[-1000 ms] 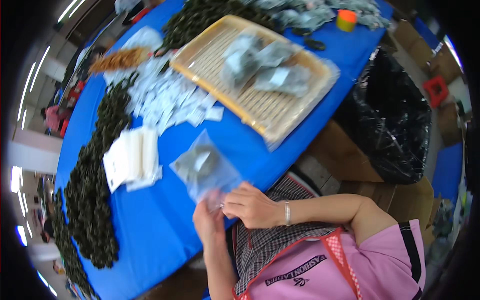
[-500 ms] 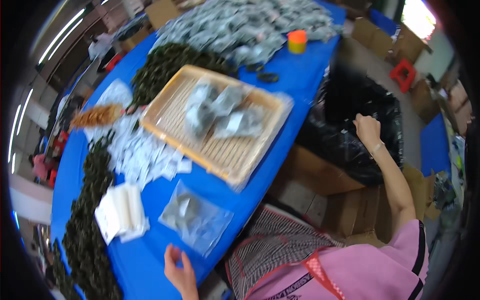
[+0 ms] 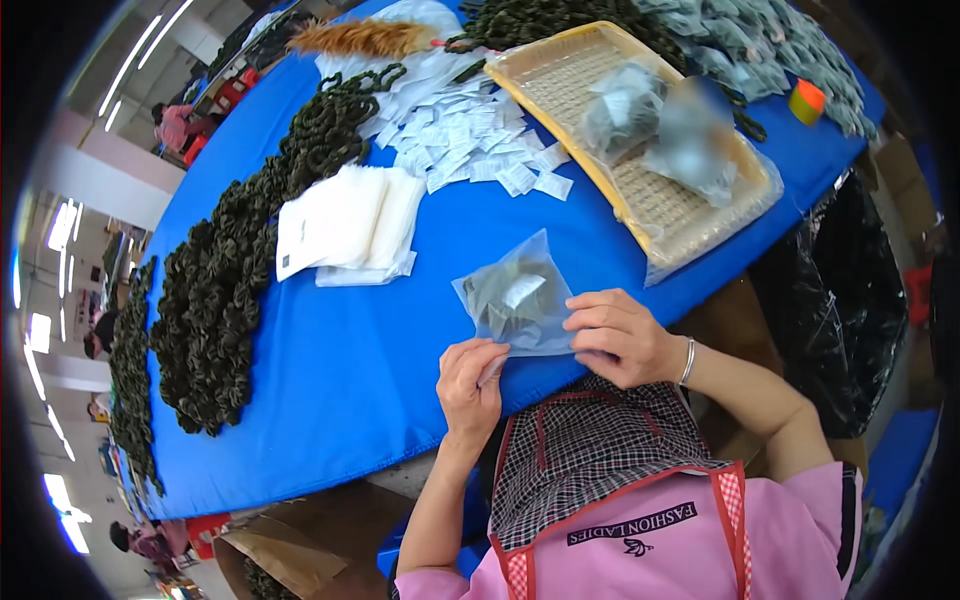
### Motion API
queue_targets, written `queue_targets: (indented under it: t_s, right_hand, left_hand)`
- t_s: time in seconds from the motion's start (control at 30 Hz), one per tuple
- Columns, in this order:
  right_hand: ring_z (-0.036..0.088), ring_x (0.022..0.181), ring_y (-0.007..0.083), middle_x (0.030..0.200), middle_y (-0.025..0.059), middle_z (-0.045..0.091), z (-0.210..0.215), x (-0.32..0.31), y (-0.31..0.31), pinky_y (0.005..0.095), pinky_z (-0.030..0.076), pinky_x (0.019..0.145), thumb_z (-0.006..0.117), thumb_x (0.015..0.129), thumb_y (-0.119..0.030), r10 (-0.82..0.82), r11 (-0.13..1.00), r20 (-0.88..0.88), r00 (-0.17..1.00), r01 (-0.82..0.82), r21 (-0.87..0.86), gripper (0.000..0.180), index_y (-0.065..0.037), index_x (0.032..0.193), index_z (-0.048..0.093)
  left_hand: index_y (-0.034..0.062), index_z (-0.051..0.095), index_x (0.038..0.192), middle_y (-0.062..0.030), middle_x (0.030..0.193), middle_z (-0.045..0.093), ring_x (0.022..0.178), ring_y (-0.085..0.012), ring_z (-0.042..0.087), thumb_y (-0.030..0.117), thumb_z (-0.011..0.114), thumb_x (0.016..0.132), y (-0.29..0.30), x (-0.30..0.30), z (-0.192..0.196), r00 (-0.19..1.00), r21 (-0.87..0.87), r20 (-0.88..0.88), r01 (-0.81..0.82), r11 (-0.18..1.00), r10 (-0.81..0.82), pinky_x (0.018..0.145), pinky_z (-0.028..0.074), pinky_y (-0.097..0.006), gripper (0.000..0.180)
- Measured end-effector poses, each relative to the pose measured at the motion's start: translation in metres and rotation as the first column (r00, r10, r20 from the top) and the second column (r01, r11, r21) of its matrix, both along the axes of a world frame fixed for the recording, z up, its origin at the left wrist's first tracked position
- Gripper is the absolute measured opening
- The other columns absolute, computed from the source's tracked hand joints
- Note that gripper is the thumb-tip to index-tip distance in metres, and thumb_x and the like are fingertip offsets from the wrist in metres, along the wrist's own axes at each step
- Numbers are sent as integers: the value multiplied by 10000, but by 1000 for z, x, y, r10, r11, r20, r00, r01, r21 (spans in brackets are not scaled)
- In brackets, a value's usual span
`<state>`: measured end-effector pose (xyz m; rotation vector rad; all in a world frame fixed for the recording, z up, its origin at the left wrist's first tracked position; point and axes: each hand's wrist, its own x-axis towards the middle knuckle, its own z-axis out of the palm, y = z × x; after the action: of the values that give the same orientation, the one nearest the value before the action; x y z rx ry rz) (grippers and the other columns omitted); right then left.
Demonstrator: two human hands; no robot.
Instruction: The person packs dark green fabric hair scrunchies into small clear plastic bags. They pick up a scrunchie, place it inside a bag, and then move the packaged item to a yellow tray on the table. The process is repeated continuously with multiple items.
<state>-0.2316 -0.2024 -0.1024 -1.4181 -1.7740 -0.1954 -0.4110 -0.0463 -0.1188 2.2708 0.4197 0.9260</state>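
Observation:
A clear plastic bag (image 3: 545, 322) with a dark green fabric bundle (image 3: 490, 300) and a small white slip (image 3: 523, 291) in it is between my hands, over the table's near edge. My left hand (image 3: 470, 388) pinches its near left corner. On the right side, my right hand (image 3: 622, 338) has its fingers closed on the bag's edge. Beyond and to the left lies a stack of white plastic bags (image 3: 345, 225). A heap of white slips (image 3: 470, 135) is spread farther back.
The table has a blue cover (image 3: 350, 390). Dark green twisted bundles (image 3: 215, 300) are piled at left. A wicker tray (image 3: 640, 220) holds several bagged bundles; beyond it are an orange-and-yellow roll (image 3: 807, 102) and more bagged bundles (image 3: 780, 50). At right stands a box lined with black plastic (image 3: 845, 300).
My right hand has come back from above the black-lined box to the clear bag. My left hand has moved up and taken its corner. The view has turned.

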Motion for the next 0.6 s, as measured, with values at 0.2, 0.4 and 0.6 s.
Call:
queue_targets:
  t_s: [0.2, 0.4, 0.6]
  right_hand:
    - [617, 827, 204, 820, 56, 603, -10, -11, 14, 308, 463, 689, 636, 795, -27, -67, 998, -292, 954, 63, -24, 108, -53, 884, 582]
    - [429, 453, 121, 548, 50, 490, -18, -33, 36, 274, 344, 439, 539, 950, -169, -488, 864, -643, 591, 431, -260, 202, -17, 820, 566]
    - [487, 463, 220, 572, 78, 494, -17, -42, 37, 321, 358, 439, 580, 894, -126, -683, 728, -361, 635, 634, -261, 183, -34, 744, 529]
  left_hand:
    - [62, 649, 811, -54, 788, 666, 816, -228, 613, 161, 612, 889, -2, -4, -13, 996, -231, -17, -90, 969, 89, 760, 447, -339, 131]
    - [53, 589, 774, -36, 656, 638, 705, -219, 580, 216, 511, 954, -18, 9, 5, 944, -400, -227, -315, 861, 240, 703, 427, -347, 255]
    - [23, 534, 710, -58, 535, 594, 446, -132, 515, 196, 497, 961, -19, 14, 1, 903, -202, -256, -400, 894, 346, 467, 386, -294, 307]
